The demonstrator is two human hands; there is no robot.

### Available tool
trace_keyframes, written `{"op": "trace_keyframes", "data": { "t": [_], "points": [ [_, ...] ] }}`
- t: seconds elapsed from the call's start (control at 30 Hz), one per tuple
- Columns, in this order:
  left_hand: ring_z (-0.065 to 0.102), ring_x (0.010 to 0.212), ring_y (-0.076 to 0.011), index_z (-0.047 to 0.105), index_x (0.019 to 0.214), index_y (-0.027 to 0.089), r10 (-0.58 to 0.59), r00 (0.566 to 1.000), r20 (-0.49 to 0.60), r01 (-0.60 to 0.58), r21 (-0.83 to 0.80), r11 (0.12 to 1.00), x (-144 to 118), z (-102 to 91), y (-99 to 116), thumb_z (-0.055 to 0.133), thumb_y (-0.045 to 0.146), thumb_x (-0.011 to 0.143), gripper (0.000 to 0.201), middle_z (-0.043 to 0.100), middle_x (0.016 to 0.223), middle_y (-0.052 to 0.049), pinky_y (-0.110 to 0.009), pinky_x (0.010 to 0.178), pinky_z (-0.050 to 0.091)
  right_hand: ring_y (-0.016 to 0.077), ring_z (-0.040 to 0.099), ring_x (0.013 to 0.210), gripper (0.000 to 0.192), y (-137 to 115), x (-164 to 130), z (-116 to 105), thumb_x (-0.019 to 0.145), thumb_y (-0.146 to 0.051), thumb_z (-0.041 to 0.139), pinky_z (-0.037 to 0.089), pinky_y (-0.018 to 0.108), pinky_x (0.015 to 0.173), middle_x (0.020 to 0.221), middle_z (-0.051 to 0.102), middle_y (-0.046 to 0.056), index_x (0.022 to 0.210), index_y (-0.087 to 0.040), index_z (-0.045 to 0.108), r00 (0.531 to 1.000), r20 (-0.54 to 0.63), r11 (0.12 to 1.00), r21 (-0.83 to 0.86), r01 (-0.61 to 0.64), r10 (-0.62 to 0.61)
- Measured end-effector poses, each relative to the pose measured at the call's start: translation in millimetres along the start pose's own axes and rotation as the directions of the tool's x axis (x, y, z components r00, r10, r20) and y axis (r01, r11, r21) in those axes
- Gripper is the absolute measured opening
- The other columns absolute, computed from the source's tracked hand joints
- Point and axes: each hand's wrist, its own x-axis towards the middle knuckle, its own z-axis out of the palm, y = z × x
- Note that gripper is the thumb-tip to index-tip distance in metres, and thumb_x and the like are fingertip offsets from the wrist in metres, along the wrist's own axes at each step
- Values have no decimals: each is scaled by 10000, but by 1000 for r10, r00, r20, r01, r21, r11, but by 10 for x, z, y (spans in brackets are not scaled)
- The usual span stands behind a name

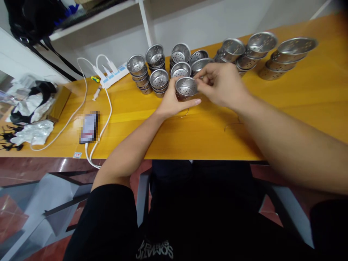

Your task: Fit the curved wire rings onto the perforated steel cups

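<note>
My left hand (174,99) is wrapped round a perforated metal cup (186,87), with the thumb along its near side. The cup's mouth faces up and a little toward me. At its right rim, the fingertips of my right hand (219,83) are pinched together; whatever they hold, if anything, is too small to make out. Just behind, more perforated cups (181,69) stand in stacks. A thin bent wire (185,114) lies under my left hand, and another wire (231,125) lies below my right wrist.
Stacks of cups line the table's back, from a left stack (136,67) to a right stack (293,50). At left are a white power strip (115,77), cables, a phone (89,127), a small syringe (96,93) and plastic bags (34,133). The table's front edge is close to my body.
</note>
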Motion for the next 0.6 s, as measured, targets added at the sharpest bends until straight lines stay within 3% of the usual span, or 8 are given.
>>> {"op": "trace_keyframes", "data": {
  "t": [0.1,0.27,0.43,0.6],
  "points": [
    [766,1593,-361,411,1794,302,-89,996,17,89,-38,995,-13,-47,112,967,958,911,1233,711,1647,-153,-662,1466,578,296,725,1001,461,171,53,190,1284,-671,605,626,449,923,1182,851,156,1328,-258,803,996,-81,999,17,33,-31],
    [669,1676,-413,429,1735,272,-174,983,59,177,-63,982,5,-113,231,1034,1017,762,1367,663,1652,-167,-640,1505,492,310,745,831,442,464,189,429,1153,-739,858,701,521,843,879,744,79,1089,-303,819,942,-307,973,137,184,-135],
    [682,1624,-394,445,1714,278,-181,981,68,186,-63,981,-2,-96,281,1033,987,798,1299,665,1626,-150,-621,1468,513,303,762,822,371,530,232,455,1153,-642,908,734,528,868,864,743,73,1071,-291,820,943,-305,970,159,186,-131],
    [675,1641,-398,408,1756,275,-126,988,86,127,-10,992,-15,-96,217,986,994,855,1289,643,1658,-165,-604,1466,517,292,754,851,372,474,191,435,1148,-668,916,736,522,908,851,738,61,1125,-310,819,945,-304,962,197,186,-121]
  ]
}}
